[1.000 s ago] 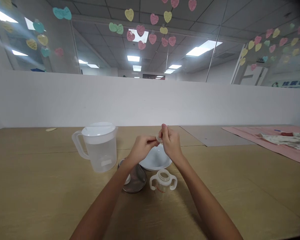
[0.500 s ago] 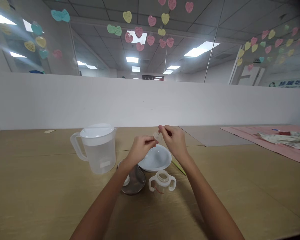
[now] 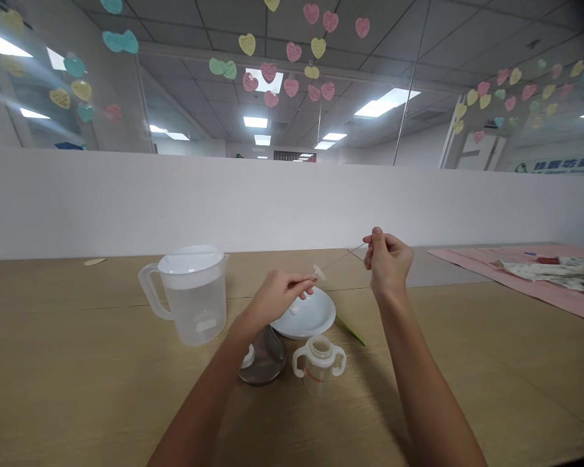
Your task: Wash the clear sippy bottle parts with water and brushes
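Above the white bowl (image 3: 307, 319), my left hand (image 3: 283, 292) pinches a small translucent piece (image 3: 319, 272), which looks like a bottle nipple. Higher and to the right, my right hand (image 3: 389, 258) is closed on a thin wire (image 3: 353, 250) that slants down toward that piece. Whether the wire's lower end touches the piece is too fine to tell. A clear bottle with two white handles (image 3: 320, 360) stands upright in front of the bowl. Left of it, a dark metal tray (image 3: 267, 360) holds a white ring-shaped part (image 3: 248, 356), partly hidden by my left forearm.
A lidded clear pitcher (image 3: 199, 305) stands left of the bowl. A green stick (image 3: 351, 330) lies at the bowl's right. Farther right is a pink cloth (image 3: 477, 266) with patterned fabric (image 3: 549, 270) on it. A white wall rises behind the table.
My right hand has moved right and slightly up, away from my left hand, drawing the wire out into view. The small piece is now tilted in my left hand. The camera view has shifted slightly.
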